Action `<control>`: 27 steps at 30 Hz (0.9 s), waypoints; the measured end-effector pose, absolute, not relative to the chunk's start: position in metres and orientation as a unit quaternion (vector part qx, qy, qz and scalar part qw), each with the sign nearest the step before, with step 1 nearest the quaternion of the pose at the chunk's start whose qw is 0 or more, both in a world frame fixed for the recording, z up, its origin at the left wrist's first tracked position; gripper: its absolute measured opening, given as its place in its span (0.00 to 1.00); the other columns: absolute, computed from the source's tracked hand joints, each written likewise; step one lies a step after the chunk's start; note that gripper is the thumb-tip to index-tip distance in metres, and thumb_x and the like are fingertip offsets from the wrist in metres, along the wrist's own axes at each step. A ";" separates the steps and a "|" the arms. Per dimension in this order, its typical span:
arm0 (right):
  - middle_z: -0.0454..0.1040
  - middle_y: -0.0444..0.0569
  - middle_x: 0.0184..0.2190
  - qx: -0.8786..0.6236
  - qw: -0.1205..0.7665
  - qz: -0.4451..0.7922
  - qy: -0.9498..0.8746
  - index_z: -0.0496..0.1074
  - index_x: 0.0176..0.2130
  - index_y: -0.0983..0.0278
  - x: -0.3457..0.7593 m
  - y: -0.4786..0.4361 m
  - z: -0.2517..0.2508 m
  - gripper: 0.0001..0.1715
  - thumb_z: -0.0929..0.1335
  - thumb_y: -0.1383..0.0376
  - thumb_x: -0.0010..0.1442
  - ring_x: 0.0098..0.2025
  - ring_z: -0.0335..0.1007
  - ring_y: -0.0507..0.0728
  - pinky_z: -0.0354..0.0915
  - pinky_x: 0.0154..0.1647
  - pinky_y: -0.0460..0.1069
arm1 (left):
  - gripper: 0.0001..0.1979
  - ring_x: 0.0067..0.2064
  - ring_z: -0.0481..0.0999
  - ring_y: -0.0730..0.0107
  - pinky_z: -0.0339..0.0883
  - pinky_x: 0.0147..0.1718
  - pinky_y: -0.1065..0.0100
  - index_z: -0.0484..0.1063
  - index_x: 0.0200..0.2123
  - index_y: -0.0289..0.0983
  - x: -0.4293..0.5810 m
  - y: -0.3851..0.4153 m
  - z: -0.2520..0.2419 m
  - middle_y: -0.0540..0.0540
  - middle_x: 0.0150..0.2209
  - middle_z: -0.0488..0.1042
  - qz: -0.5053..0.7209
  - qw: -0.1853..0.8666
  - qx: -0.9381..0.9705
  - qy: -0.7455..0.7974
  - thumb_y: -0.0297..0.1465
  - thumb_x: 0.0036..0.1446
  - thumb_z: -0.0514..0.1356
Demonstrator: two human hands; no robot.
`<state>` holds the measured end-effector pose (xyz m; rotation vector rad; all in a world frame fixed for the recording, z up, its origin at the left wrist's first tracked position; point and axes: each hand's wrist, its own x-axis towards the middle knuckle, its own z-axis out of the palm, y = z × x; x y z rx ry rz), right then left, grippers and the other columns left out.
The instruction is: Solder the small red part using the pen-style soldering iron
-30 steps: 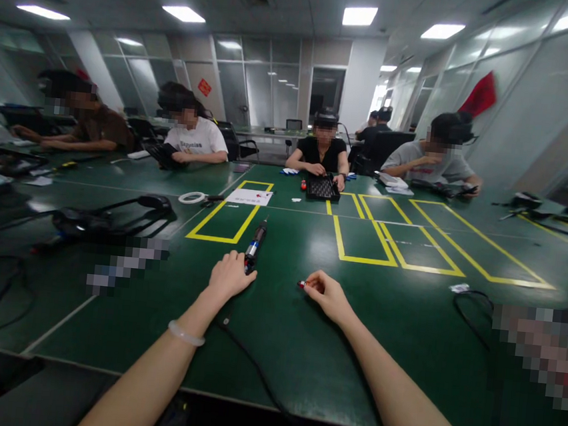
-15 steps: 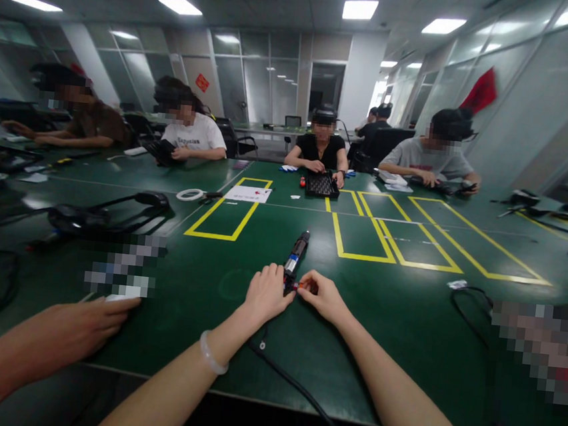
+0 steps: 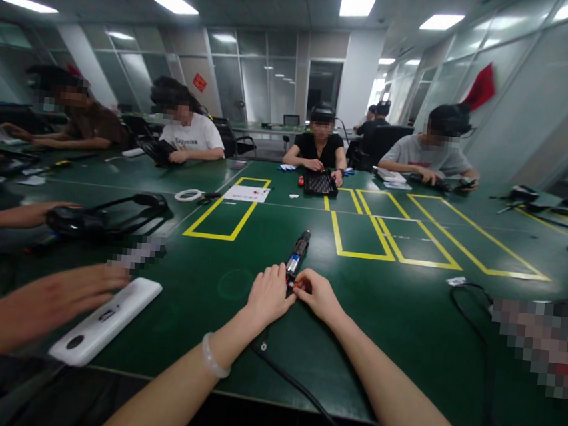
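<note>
On the green table lies a slim tool (image 3: 298, 251) that looks like an electric screwdriver, its black tip pointing away and a silver-and-blue motor section exposed. My left hand (image 3: 270, 295) is closed round its near end, hiding most of that part. Close by on the right, my right hand (image 3: 320, 295) pinches at a small red-orange piece (image 3: 296, 284), perhaps a wire or connector; the fingertips cover much of it. A black cable (image 3: 293, 380) runs from beneath my left wrist to the table's front edge. Beside it is a small ring terminal (image 3: 264, 347).
Left of me, a person's hands reach near a white elongated device (image 3: 107, 323) and a black headset (image 3: 80, 220). Yellow tape outlines (image 3: 365, 256) mark the table. A paper sheet (image 3: 246, 193) lies ahead. Across, a person handles a black tray (image 3: 321, 183). A cable (image 3: 477, 345) curls at right.
The neighbouring person's hand has moved off the white device, which now shows fully, and another hand has come to the headset. My hands stay almost in place at the tool.
</note>
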<state>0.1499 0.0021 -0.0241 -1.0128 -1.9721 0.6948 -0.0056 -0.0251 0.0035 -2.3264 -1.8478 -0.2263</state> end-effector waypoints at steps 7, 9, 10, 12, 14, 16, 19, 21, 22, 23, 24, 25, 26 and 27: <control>0.73 0.47 0.30 -0.393 0.381 0.242 -0.801 0.74 0.33 0.64 0.155 -0.004 -0.014 0.06 0.67 0.66 0.59 0.32 0.68 0.53 0.62 0.35 0.47 | 0.34 0.47 0.67 0.54 0.60 0.44 0.60 0.54 0.60 0.28 -0.003 -0.025 0.006 0.35 0.47 0.67 -0.080 0.068 -0.771 -0.628 0.46 0.57 0.52; 0.73 0.47 0.30 -0.392 0.378 0.238 -0.804 0.74 0.34 0.63 0.155 -0.005 -0.013 0.08 0.66 0.65 0.60 0.33 0.68 0.54 0.62 0.36 0.47 | 0.33 0.48 0.67 0.54 0.60 0.44 0.60 0.54 0.60 0.29 -0.002 -0.025 0.009 0.35 0.47 0.67 -0.079 0.059 -0.766 -0.635 0.44 0.58 0.51; 0.73 0.47 0.31 -0.392 0.379 0.236 -0.804 0.74 0.34 0.63 0.155 -0.005 -0.012 0.08 0.65 0.65 0.61 0.33 0.67 0.54 0.62 0.36 0.47 | 0.32 0.48 0.67 0.54 0.60 0.44 0.60 0.55 0.59 0.29 -0.002 -0.025 0.010 0.35 0.47 0.67 -0.079 0.053 -0.764 -0.638 0.44 0.58 0.50; 0.72 0.48 0.32 -0.393 0.389 0.235 -0.800 0.74 0.36 0.62 0.155 -0.006 -0.012 0.08 0.65 0.65 0.61 0.35 0.67 0.54 0.62 0.36 0.48 | 0.30 0.49 0.67 0.54 0.60 0.45 0.59 0.55 0.59 0.31 -0.001 -0.025 0.011 0.35 0.48 0.67 -0.079 0.043 -0.763 -0.640 0.44 0.58 0.50; 0.72 0.48 0.33 -0.398 0.401 0.239 -0.790 0.74 0.37 0.62 0.155 -0.005 -0.012 0.08 0.65 0.64 0.61 0.36 0.67 0.54 0.62 0.36 0.48 | 0.28 0.49 0.67 0.54 0.60 0.45 0.59 0.58 0.57 0.32 -0.001 -0.025 0.011 0.36 0.47 0.67 -0.081 0.036 -0.761 -0.642 0.43 0.58 0.50; 0.71 0.48 0.33 -0.409 0.409 0.245 -0.778 0.73 0.37 0.62 0.158 -0.004 -0.013 0.08 0.64 0.64 0.61 0.35 0.66 0.54 0.62 0.35 0.47 | 0.25 0.48 0.67 0.54 0.61 0.45 0.58 0.61 0.53 0.34 0.000 -0.024 0.011 0.37 0.46 0.67 -0.082 0.035 -0.758 -0.646 0.43 0.58 0.50; 0.70 0.47 0.32 -0.417 0.413 0.254 -0.769 0.73 0.36 0.63 0.162 0.000 -0.016 0.08 0.64 0.65 0.61 0.33 0.66 0.53 0.62 0.34 0.47 | 0.21 0.47 0.68 0.55 0.63 0.43 0.59 0.63 0.48 0.35 -0.001 -0.021 0.012 0.38 0.44 0.67 -0.078 0.031 -0.754 -0.652 0.44 0.57 0.51; 0.70 0.47 0.32 -0.419 0.416 0.256 -0.766 0.73 0.35 0.63 0.164 0.002 -0.017 0.08 0.64 0.65 0.61 0.33 0.66 0.53 0.61 0.34 0.47 | 0.21 0.46 0.70 0.56 0.64 0.41 0.60 0.62 0.48 0.36 -0.003 -0.019 0.014 0.38 0.45 0.66 -0.067 0.014 -0.751 -0.657 0.44 0.57 0.50; 0.70 0.47 0.31 -0.420 0.416 0.256 -0.765 0.73 0.35 0.63 0.165 0.003 -0.018 0.08 0.64 0.65 0.61 0.33 0.66 0.53 0.61 0.33 0.47 | 0.22 0.46 0.70 0.56 0.65 0.40 0.61 0.61 0.49 0.36 -0.004 -0.018 0.015 0.38 0.46 0.65 -0.060 0.003 -0.751 -0.658 0.44 0.57 0.50; 0.70 0.47 0.31 -0.420 0.416 0.256 -0.765 0.73 0.35 0.63 0.165 0.003 -0.018 0.08 0.64 0.65 0.61 0.33 0.66 0.53 0.61 0.33 0.47 | 0.23 0.45 0.71 0.56 0.65 0.39 0.61 0.60 0.50 0.36 -0.006 -0.017 0.016 0.38 0.47 0.64 -0.054 -0.006 -0.751 -0.658 0.44 0.57 0.50; 0.69 0.47 0.31 -0.421 0.415 0.256 -0.765 0.73 0.35 0.63 0.165 0.003 -0.018 0.08 0.64 0.65 0.61 0.33 0.66 0.53 0.61 0.33 0.47 | 0.23 0.45 0.71 0.56 0.65 0.39 0.61 0.59 0.51 0.36 -0.007 -0.016 0.016 0.38 0.47 0.64 -0.050 -0.012 -0.751 -0.659 0.44 0.57 0.50; 0.69 0.47 0.31 -0.421 0.413 0.256 -0.766 0.73 0.35 0.63 0.165 0.003 -0.018 0.08 0.64 0.65 0.61 0.32 0.65 0.53 0.60 0.33 0.47 | 0.24 0.45 0.72 0.56 0.66 0.38 0.61 0.58 0.52 0.36 -0.007 -0.016 0.016 0.38 0.47 0.63 -0.049 -0.014 -0.751 -0.658 0.44 0.57 0.50; 0.69 0.47 0.31 -0.421 0.410 0.257 -0.767 0.73 0.35 0.63 0.165 0.002 -0.017 0.08 0.64 0.65 0.61 0.32 0.65 0.53 0.60 0.33 0.47 | 0.25 0.45 0.72 0.55 0.66 0.38 0.61 0.57 0.53 0.36 -0.008 -0.015 0.016 0.38 0.47 0.63 -0.050 -0.015 -0.752 -0.657 0.44 0.56 0.50; 0.69 0.46 0.31 -0.421 0.408 0.257 -0.769 0.73 0.35 0.63 0.165 0.002 -0.017 0.08 0.64 0.65 0.61 0.32 0.65 0.53 0.60 0.33 0.47 | 0.25 0.45 0.72 0.55 0.66 0.37 0.61 0.57 0.53 0.36 -0.008 -0.015 0.016 0.38 0.47 0.63 -0.053 -0.013 -0.753 -0.656 0.44 0.56 0.50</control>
